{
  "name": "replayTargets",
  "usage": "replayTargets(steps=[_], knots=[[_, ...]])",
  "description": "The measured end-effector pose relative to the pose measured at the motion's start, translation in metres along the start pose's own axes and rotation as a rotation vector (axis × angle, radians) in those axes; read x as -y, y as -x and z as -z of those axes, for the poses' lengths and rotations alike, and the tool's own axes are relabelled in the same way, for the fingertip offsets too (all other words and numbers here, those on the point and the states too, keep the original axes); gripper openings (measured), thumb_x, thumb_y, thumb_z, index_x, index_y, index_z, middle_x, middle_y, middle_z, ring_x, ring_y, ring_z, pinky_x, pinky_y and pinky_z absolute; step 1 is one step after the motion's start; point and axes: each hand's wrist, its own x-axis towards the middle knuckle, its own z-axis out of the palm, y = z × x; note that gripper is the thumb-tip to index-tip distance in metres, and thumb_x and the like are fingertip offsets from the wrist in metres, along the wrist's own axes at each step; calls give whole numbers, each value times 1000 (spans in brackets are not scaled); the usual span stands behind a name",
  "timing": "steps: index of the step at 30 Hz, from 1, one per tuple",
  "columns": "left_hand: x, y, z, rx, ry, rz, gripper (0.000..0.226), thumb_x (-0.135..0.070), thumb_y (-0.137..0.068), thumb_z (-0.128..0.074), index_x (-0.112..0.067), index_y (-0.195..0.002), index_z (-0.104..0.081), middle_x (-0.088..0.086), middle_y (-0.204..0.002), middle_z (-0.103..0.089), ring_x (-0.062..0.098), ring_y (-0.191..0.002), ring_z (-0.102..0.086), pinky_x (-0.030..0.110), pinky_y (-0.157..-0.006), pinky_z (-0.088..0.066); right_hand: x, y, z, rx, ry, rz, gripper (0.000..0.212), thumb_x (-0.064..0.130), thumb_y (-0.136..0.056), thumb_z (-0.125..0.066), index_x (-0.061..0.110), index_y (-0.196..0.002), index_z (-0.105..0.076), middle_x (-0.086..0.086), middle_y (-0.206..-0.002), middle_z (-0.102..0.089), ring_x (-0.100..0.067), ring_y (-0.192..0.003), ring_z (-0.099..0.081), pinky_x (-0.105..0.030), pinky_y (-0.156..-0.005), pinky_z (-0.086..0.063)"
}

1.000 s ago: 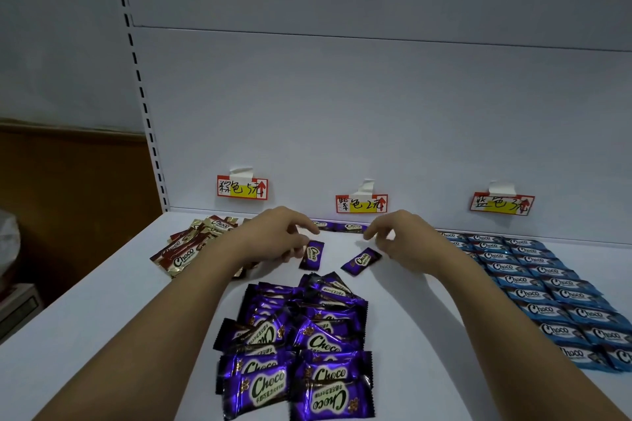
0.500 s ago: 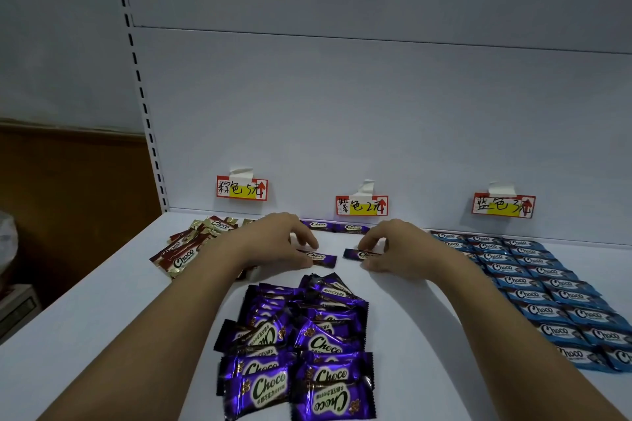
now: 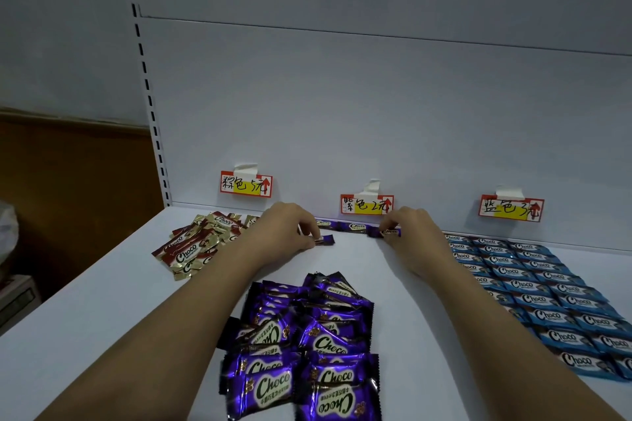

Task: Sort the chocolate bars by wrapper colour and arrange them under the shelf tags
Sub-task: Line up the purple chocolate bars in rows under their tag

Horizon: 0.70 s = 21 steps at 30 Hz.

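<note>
My left hand (image 3: 290, 234) pinches a purple chocolate bar (image 3: 325, 240) flat on the white shelf, just in front of the back row. My right hand (image 3: 410, 232) pinches another purple bar (image 3: 390, 233) at the right end of that row. Two purple bars (image 3: 342, 225) lie end to end against the back wall under the middle tag (image 3: 366, 205). A loose pile of purple bars (image 3: 304, 342) lies near me between my forearms. Brown and gold bars (image 3: 201, 241) are heaped under the left tag (image 3: 246, 184). Blue bars (image 3: 533, 287) lie in neat rows under the right tag (image 3: 511, 209).
The white shelf (image 3: 102, 301) ends at a left edge, beyond which stand a brown wall panel and some boxes. The white back panel (image 3: 342, 113) rises right behind the row, with a slotted upright (image 3: 150, 113) at its left.
Both hands have moved away from me toward the back wall, each carrying its purple bar. The right bar now lies in line with the back row; the left bar sits just in front of it.
</note>
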Motion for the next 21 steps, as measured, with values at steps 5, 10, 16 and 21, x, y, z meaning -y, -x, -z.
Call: replayTargets(steps=[5,10,16,21], knots=[[-4,2,3,52,-86,-16,18,-22,-87,-69,-27,-104,-74,-12,-97,-60,6,-85,-56,19,-72,-41,1,2,0,50,12,14,24,20,-95,-57,24,-116,-68,-5,-121,-56,-25,-114,-46,-39,-93,-45],[-14,8,13,240,-141,-3,30,-36,-92,-59,-27,-119,-68,-7,-120,-59,14,-106,-54,30,-86,-44,0,12,7,252,65,22,37,30,-99,-45,27,-134,-56,-7,-132,-48,-29,-122,-43,-43,-102,-41],[-27,16,19,576,-296,63,74,-62,-93,-42,-29,-154,-16,-7,-162,-8,15,-148,-13,36,-117,-15,7,15,13,365,104,25,46,38,-100,-43,26,-144,-41,-5,-148,-36,-30,-134,-29,-44,-107,-32],[-30,17,18,645,-242,92,76,-65,-94,-29,-28,-155,-1,-5,-162,8,13,-149,3,40,-118,-3,20,16,21,498,62,70,49,45,-95,-52,31,-141,-47,4,-149,-41,-21,-132,-42,-34,-103,-36]])
